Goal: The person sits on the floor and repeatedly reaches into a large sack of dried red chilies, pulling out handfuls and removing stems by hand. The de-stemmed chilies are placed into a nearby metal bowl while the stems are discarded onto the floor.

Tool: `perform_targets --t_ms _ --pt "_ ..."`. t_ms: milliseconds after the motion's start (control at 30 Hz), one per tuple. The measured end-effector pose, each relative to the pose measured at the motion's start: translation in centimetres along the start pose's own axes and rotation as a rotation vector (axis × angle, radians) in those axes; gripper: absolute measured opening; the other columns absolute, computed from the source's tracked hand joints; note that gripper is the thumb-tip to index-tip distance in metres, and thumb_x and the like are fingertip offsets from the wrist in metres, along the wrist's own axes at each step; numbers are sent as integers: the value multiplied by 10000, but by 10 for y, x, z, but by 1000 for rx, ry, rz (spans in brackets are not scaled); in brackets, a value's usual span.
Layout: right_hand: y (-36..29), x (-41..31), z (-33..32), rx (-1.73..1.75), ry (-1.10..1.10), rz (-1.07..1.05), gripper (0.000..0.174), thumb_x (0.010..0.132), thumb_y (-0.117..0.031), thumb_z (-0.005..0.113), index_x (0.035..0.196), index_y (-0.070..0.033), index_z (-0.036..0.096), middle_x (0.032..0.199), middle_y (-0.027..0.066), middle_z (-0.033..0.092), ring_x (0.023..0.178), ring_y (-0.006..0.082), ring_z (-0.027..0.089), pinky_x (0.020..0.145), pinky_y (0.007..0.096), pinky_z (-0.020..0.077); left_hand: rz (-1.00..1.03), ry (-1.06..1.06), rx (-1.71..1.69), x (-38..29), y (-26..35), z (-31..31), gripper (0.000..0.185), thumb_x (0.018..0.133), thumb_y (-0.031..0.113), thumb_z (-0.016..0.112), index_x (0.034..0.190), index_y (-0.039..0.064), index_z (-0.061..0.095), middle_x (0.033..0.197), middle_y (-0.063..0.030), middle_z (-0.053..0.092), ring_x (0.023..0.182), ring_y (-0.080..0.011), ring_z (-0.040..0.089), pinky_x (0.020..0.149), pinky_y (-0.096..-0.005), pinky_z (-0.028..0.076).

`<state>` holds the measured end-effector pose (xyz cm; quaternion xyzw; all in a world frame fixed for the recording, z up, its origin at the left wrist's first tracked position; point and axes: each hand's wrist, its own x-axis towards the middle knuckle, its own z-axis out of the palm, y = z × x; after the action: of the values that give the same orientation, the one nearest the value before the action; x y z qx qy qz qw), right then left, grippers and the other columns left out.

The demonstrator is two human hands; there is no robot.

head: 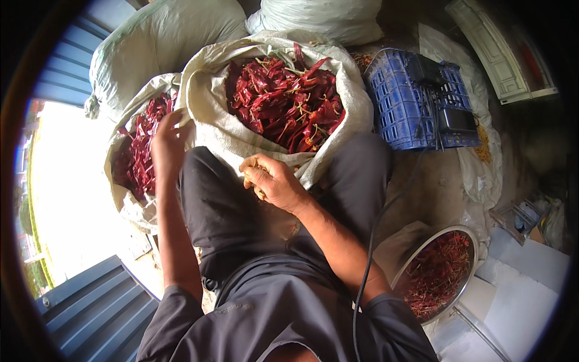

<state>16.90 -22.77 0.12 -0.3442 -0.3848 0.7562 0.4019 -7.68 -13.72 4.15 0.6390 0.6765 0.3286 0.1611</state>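
A large white woven sack [210, 115] with its rim rolled down stands before me, full of dried red chili peppers [285, 99] with pale stems. To its left leans a smaller open sack [118, 199], which also holds dried red chilies [140, 149]. My left hand [168, 138] is over the right side of that smaller sack, slightly blurred, its fingers apart and nothing visible in them. Between my knees, at the near rim of the large sack, my right hand [271, 178] is closed around several small yellowish bits that look like chili stems [259, 168].
Behind stand stuffed white sacks [167, 43]. A blue plastic crate [393, 99] with black devices on it sits at right; a black cable [373, 231] runs from there across my right arm. Lower right is a metal basin [436, 271] of chili scraps. Blue corrugated metal [97, 307] borders the left.
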Motion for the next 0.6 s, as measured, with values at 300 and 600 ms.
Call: perform_targets --t_ms 300,600 --pt "-18 -12 1 -838 -543 137 474 786 -370 807 1136 -71 698 966 120 717 919 245 685 838 376 523 -103 -356 -40 96 -11 151 456 821 228 768 1229 48 671 1073 -160 738 967 -251 714 872 -347 539" --pt "-35 20 -18 -1162 -159 -229 233 914 -314 615 848 -100 682 856 143 700 838 367 688 747 479 549 -368 -173 -930 49 -33 140 350 881 -31 661 1224 -44 594 1061 -130 714 919 -252 700 851 -331 560"
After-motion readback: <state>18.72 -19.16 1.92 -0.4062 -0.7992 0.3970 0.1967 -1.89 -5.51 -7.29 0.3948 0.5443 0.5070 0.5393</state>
